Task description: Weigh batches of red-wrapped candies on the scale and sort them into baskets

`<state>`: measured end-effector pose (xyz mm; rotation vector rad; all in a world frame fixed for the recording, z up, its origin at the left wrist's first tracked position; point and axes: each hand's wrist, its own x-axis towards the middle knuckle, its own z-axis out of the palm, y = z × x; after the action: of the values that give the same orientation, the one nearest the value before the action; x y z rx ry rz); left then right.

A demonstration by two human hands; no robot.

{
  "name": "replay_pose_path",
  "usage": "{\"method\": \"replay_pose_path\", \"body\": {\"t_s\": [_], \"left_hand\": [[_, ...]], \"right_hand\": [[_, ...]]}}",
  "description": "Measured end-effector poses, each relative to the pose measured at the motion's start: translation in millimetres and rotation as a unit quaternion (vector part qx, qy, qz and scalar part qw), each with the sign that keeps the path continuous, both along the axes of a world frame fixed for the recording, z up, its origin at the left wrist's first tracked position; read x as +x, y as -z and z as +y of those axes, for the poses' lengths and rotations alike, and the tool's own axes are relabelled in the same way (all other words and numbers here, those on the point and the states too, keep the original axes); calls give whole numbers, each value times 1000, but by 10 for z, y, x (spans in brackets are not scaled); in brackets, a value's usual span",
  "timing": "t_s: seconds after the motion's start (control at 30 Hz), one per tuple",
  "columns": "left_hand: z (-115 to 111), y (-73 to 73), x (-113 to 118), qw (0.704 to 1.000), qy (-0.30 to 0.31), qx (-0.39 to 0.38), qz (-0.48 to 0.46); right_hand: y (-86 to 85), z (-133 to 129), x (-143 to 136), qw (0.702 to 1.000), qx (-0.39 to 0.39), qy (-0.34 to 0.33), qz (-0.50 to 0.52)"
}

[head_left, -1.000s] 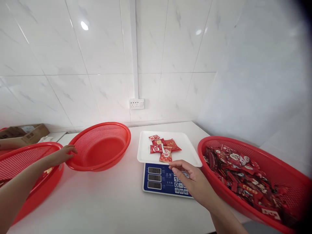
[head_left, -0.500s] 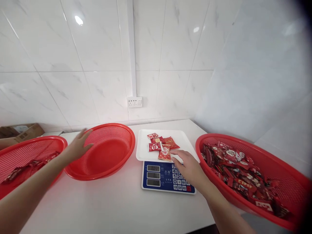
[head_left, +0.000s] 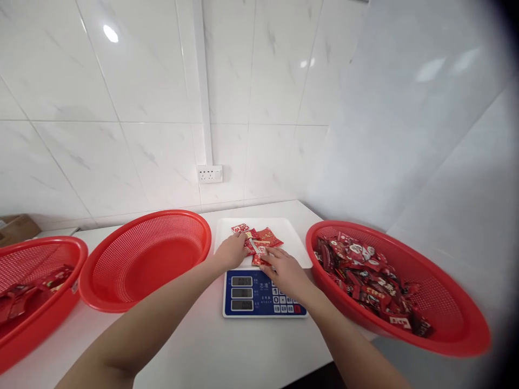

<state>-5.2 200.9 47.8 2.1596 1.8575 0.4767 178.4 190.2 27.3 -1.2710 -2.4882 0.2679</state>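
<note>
"Scanning from left to right, which positions have just changed?"

"Left hand (head_left: pixel 232 251): moved from over the middle basket (head_left: pixel 162 265) to the white pan (head_left: pixel 294 243), where it meets the left side of the red packets (head_left: pixel 271 236). Right hand (head_left: pixel 286 273): advanced slightly from the pan's front edge, and now reaches over the front right of the same packets. From my remote station, I judge that the handling has become two-handed."

"Specify the state of the hands."

"Left: fingers curled in against the packets; I cannot tell whether one is gripped. Right: part open, thumb apart from the fingers, touching the front packets; I cannot confirm a hold."

"And the packets?"

"Overlapping one another around the middle of the pan, on top of the scale (head_left: pixel 259 281)."

"List surroundings and obstructions."

"Far left: a cardboard box (head_left: pixel 18 229), behind the left basket (head_left: pixel 48 324), which holds wrapped pieces (head_left: pixel 20 302). Next: the middle basket, near the pan. Centre: the left hand hides some packets; the right hand and wrist cover part of the keypad (head_left: pixel 283 308). Right: the right basket (head_left: pixel 441 308), loaded with a pile of wrapped goods (head_left: pixel 377 292), just beside the pan. Baskets and scale stand on the white counter (head_left: pixel 227 351)."
</note>
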Motion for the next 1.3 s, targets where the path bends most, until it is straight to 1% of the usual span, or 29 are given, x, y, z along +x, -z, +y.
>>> {"method": "replay_pose_path", "body": {"t_s": [0.13, 0.23, 0.37, 0.47, 0.53, 0.63, 0.73, 0.8, 0.87, 0.93, 1.0, 1.07, 1.1, 1.13, 1.17, 1.2, 1.3], "left_hand": [[-37, 35, -67, 999, -23, -17, -25], [-68, 51, -94, 998, -31, -23, -43], [-101, 46, -73, 996, -40, -23, -78], [-115, 45, -47, 992, -48, -24, -118], [-119, 55, -40, 987, -53, -26, -151], [-120, 81, -43, 976, -55, -29, -209], [-131, 98, -44, 962, -55, -30, -267], [-145, 94, -31, 950, -55, -30, -305], [-160, 75, -4, 935, -52, -32, -350], [-174, 45, 33, 913, -49, -35, -404], [-189, 9, 69, 888, -52, -41, -456], [-210, -27, 100, 865, -59, -58, -495], [-223, -42, 115, 855, -60, -70, -511], [-239, -54, 130, 845, -58, -81, -525], [-257, -62, 147, 836, -51, -91, -538], [-277, -69, 165, 829, -42, -99, -548], [-339, -85, 220, 822, -15, -101, -561]], "right_hand": [[-28, 3, 0, 999, -8, 32, 24], [-51, 11, -36, 998, -16, 59, 19], [-43, 42, -57, 995, -10, 98, 5], [-5, 79, -46, 993, -9, 113, 19], [42, 112, -37, 992, -14, 115, 52], [137, 169, -25, 986, -17, 105, 126], [212, 213, -5, 973, -21, 93, 211], [222, 226, 21, 959, -9, 94, 267], [196, 226, 51, 941, 16, 101, 322], [143, 212, 74, 915, 22, 109, 389], [75, 180, 73, 873, -30, 108, 475], [9, 132, 42, 823, -118, 92, 549], [-18, 103, 17, 803, -156, 82, 569], [-40, 74, -14, 794, -182, 73, 576], [-55, 43, -48, 795, -196, 66, 570], [-65, 12, -82, 806, -198, 61, 554], [-78, -76, -172, 862, -173, 45, 474]]}}
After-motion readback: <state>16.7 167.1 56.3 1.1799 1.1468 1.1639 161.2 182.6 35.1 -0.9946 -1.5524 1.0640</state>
